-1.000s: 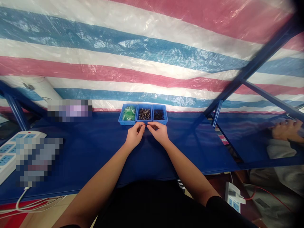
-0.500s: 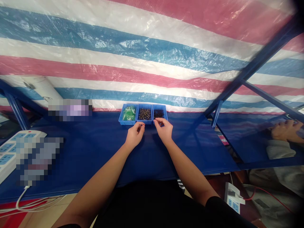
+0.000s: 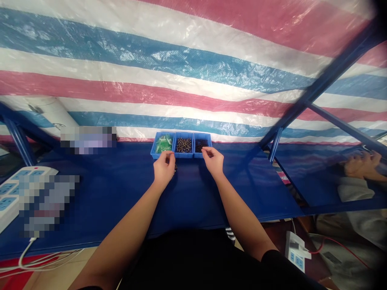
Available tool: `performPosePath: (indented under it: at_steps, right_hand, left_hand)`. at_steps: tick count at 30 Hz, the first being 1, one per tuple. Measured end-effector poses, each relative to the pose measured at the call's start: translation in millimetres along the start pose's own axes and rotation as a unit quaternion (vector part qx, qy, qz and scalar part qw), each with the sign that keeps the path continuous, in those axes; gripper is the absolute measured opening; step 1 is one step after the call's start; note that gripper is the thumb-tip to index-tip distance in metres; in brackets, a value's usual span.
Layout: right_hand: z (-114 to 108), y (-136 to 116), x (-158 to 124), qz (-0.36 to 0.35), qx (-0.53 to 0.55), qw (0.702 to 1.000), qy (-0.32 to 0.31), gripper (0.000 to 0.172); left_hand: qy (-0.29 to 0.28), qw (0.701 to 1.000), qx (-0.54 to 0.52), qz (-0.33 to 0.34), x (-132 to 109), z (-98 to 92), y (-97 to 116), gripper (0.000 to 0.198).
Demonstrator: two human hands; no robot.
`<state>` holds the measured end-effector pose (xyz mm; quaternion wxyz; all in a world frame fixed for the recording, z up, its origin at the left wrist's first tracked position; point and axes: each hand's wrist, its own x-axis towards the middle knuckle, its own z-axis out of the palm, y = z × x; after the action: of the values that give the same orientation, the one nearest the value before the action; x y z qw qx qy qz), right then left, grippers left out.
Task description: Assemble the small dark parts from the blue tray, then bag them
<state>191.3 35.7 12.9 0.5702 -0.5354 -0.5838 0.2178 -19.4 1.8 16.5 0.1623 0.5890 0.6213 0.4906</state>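
Observation:
Three blue plastic bins stand side by side at the far edge of the blue-covered table (image 3: 105, 193). The left bin (image 3: 163, 144) holds green pieces, the middle bin (image 3: 184, 145) small brass-and-dark parts, and the right bin (image 3: 201, 145) small black parts. My left hand (image 3: 164, 168) rests just in front of the left bin with curled fingers. A small dark part (image 3: 175, 168) lies close to those fingertips. My right hand (image 3: 213, 160) sits at the right bin's front corner, with fingertips pinched together. Whether either hand holds a tiny part is too small to tell.
A white power strip (image 3: 18, 185) lies at the table's left edge beside a pixelated object (image 3: 45, 201). Another pixelated object (image 3: 87, 140) sits at the back left. Blue steel shelf bars (image 3: 326, 80) cross at right, where another person's hand (image 3: 361, 166) shows beyond them.
My hands have moved apart. The left went left, in front of the left bin, and the right went right, to the right bin's corner. A small dark part now shows by my left fingertips.

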Motion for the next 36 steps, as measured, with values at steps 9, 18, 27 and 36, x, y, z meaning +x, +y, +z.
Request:
performPosePath:
  at_steps: [9, 18, 27, 36]
  right_hand:
    - [9, -2, -10, -0.034, -0.008, 0.993, -0.114, 0.022]
    - [10, -3, -13, -0.038, -0.006, 0.989, -0.141, 0.021]
    - [13, -2, -15, -0.046, -0.003, 0.985, -0.164, 0.02]
    - [14, -1, -16, -0.049, -0.008, 0.983, -0.175, 0.02]
  left_hand:
    - [0.009, 0.969, 0.24, 0.057, 4, -2.7, -9, 0.023]
    - [-0.032, 0.934, 0.34, 0.107, -16, 13.4, -1, 0.031]
    - [-0.08, 0.92, 0.362, 0.128, -19, 15.1, 0, 0.032]
    - [-0.11, 0.921, 0.337, 0.159, -19, 18.2, -2, 0.025]
